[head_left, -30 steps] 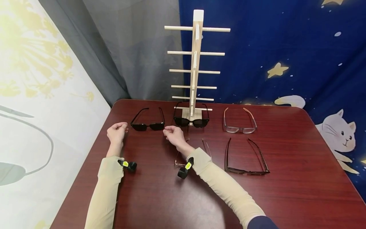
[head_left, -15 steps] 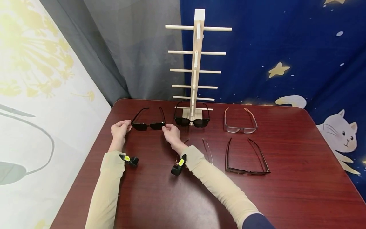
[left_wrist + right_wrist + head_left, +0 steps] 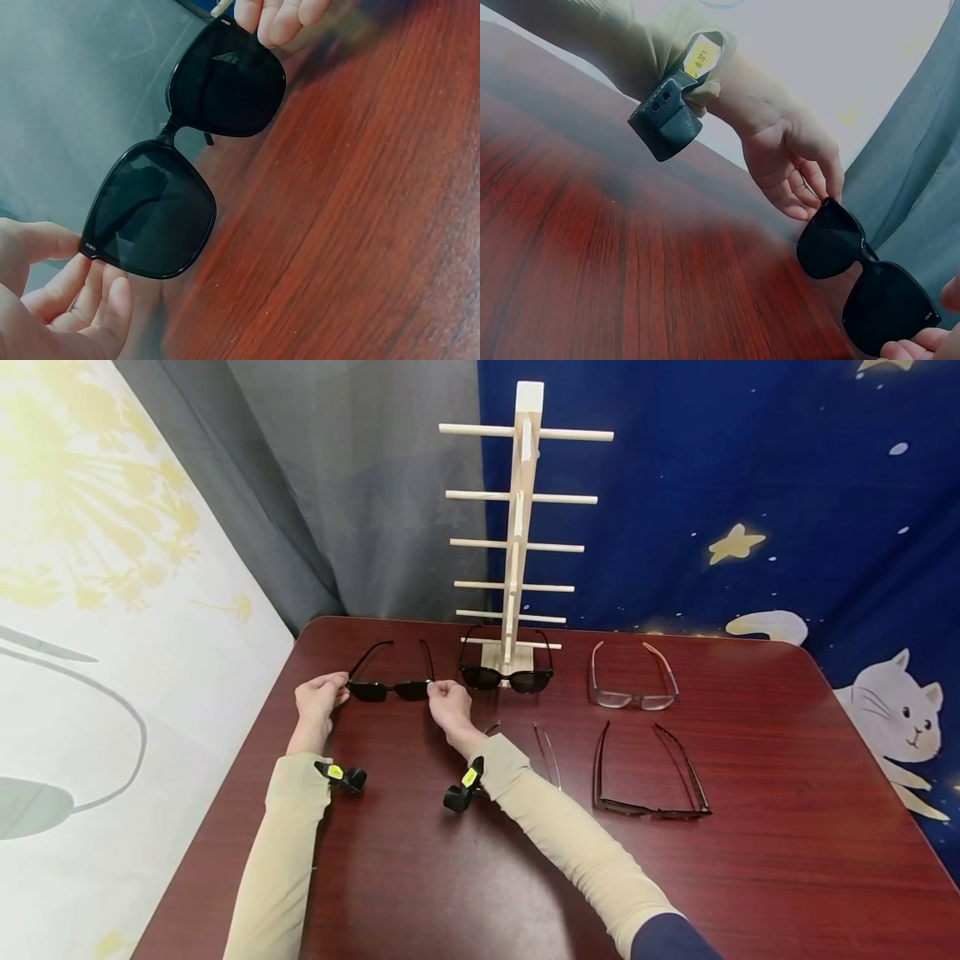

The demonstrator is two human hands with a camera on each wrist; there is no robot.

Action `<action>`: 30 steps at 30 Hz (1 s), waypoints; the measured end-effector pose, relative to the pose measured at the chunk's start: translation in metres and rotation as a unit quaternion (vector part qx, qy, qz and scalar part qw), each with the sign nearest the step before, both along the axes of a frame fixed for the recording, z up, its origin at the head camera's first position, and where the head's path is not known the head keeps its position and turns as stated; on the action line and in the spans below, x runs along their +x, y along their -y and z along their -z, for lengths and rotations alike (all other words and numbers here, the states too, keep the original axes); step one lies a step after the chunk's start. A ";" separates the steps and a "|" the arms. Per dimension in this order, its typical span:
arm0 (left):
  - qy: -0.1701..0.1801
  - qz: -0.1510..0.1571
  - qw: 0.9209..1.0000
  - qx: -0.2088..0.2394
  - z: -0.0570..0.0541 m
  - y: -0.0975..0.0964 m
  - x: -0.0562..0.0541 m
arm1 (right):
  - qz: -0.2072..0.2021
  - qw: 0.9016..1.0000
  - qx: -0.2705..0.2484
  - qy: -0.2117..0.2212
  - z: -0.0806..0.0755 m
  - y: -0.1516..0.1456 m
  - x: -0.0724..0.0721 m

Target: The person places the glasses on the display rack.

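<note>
The black sunglasses point(image 3: 369, 692) were between your hands, lenses toward six o'clock, temples toward twelve. Your left hand point(image 3: 318, 702) pinched the frame's nine-o'clock corner; your right hand point(image 3: 452, 707) pinched its three-o'clock corner. A second dark pair point(image 3: 482, 677) sat near your right hand at two o'clock, before the wooden rack point(image 3: 517, 539).

Wooden rack point(image 3: 519, 518) is standing near far edge of table point(image 3: 780, 735). Clear glasses point(image 3: 636, 701) are lying to its right, dark glasses point(image 3: 651, 812) lying nearer. Gray curtain point(image 3: 375, 485) is hanging far left, blue curtain point(image 3: 660, 468) hanging far right, showing white cat point(image 3: 885, 706) and yellow star point(image 3: 737, 544).
</note>
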State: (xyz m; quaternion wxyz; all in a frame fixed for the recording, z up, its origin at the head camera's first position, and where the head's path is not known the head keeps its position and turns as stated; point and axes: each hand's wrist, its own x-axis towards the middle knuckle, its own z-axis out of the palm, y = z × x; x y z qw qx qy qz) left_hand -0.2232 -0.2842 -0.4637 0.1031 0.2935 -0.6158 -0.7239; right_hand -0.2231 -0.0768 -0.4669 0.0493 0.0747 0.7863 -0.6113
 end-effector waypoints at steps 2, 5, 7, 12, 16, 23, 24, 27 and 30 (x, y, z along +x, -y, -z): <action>0.001 -0.005 1.000 0.012 0.000 0.002 0.001 | -0.003 1.000 -0.004 -0.002 0.000 0.000 0.000; 0.001 -0.012 0.999 0.033 -0.001 0.005 0.004 | -0.014 1.000 -0.011 -0.007 -0.002 0.001 0.001; 0.000 -0.011 0.999 0.041 -0.003 0.007 0.007 | -0.022 1.000 -0.016 -0.011 -0.003 0.001 0.002; -0.011 -0.006 0.999 0.051 -0.013 0.011 0.016 | -0.037 0.998 -0.022 -0.037 -0.010 -0.001 0.007; -0.030 -0.008 0.998 0.053 -0.021 0.013 0.025 | -0.051 0.997 -0.036 -0.051 -0.015 -0.002 0.012; -0.049 0.011 0.998 0.049 -0.034 0.014 0.043 | -0.068 0.994 -0.064 -0.064 -0.023 -0.006 0.021; -0.053 0.015 0.997 0.049 -0.036 0.014 0.045 | -0.071 0.993 -0.067 -0.066 -0.024 -0.007 0.023; -0.066 0.027 0.996 0.054 -0.043 0.012 0.052 | -0.078 0.991 -0.087 -0.065 -0.030 -0.012 0.028; -0.075 0.043 0.995 0.055 -0.050 0.009 0.057 | -0.087 0.989 -0.098 -0.069 -0.036 -0.017 0.034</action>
